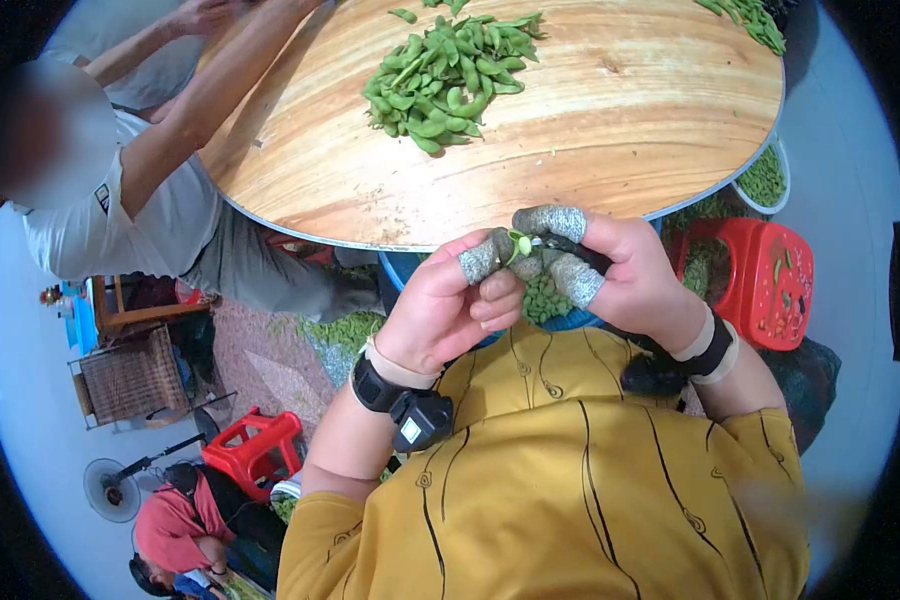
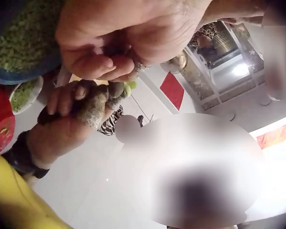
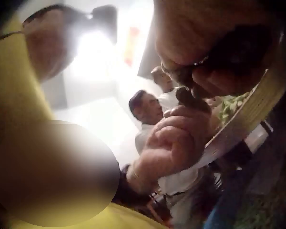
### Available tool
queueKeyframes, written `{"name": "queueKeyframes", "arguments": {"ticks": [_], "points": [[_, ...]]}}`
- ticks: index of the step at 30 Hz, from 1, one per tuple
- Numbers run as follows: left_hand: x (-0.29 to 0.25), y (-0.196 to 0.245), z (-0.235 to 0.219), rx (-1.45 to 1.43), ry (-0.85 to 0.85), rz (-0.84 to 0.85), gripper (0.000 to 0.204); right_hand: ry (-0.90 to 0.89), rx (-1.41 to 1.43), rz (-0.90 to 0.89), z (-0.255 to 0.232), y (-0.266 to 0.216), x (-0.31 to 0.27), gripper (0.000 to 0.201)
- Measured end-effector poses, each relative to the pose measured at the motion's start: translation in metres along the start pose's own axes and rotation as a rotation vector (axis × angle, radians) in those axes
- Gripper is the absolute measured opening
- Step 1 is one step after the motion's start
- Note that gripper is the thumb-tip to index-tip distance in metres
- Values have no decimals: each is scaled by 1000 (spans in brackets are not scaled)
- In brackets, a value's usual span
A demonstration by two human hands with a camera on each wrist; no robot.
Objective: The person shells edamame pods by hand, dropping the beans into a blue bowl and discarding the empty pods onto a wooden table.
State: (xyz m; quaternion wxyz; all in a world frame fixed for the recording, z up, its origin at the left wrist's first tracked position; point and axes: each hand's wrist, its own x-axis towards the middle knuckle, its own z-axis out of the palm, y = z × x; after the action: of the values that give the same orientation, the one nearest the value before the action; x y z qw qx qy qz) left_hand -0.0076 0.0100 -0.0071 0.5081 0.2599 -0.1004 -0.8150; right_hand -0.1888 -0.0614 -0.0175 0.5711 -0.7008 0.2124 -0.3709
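Green pod [image 1: 522, 244], mostly hidden, in pinch grip of L hand [image 1: 458, 300] & R hand [image 1: 638, 268]

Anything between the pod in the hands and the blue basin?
Only fingers: in the head view, tips of the left hand and right hand crowd around and just under the pod. Past them, nothing visible blocks the way to the basin; depth is hard to judge.

Yellow shirt [image 1: 570, 470] (black-lined), red stool [image 1: 760, 285]
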Motion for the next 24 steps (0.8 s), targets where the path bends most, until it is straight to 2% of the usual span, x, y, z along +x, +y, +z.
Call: {"name": "queueKeyframes", "arguments": {"ticks": [3, 5, 6, 7, 9, 11, 13, 14, 15, 18, 20, 21, 23, 24], "points": [[3, 0, -5, -13, -4, -67, 11, -34, -139, 29, -12, -12, 2, 24], [3, -1, -7, 10, -7, -100, 12, -119, -7, 219, -18, -14, 6, 19], [3, -2, -5, 65, 5, -100, 13, -120, -47, 269, -19, -16, 8, 17], [3, -2, -5, 118, 18, -101, 16, -121, -47, 271, -20, -18, 10, 17], [4, -3, -11, 112, 11, -113, 16, -176, -232, 238, -21, -20, 14, 20], [3, -3, -11, 110, 1, -117, 17, -205, -251, 251, -19, -19, 15, 19], [-1, -5, -7, 572, 103, -64, 17, -237, -273, 260, -17, -19, 14, 18], [-6, -3, -10, 690, 135, -65, 19, -258, -422, 178, -14, -17, 12, 16], [-14, 0, -11, 688, 137, -53, 19, -280, -572, 90, -12, -15, 11, 15], [-49, 15, -29, 1267, 300, -50, 19, -344, -653, 10, -11, -15, 15, 13], [-73, 17, -54, 1994, 377, 110, 17, -414, -643, 6, -12, -26, 22, 10], [-83, 13, -61, 2171, 592, 45, 22, -414, -640, 6, -11, -28, 30, 10], [-96, 11, -69, 2273, 743, 66, 25, -299, -736, -38, -8, -28, 51, 9], [-95, 12, -66, 2270, 744, 70, 25, -247, -785, -111, -5, -20, 63, 10]]}}
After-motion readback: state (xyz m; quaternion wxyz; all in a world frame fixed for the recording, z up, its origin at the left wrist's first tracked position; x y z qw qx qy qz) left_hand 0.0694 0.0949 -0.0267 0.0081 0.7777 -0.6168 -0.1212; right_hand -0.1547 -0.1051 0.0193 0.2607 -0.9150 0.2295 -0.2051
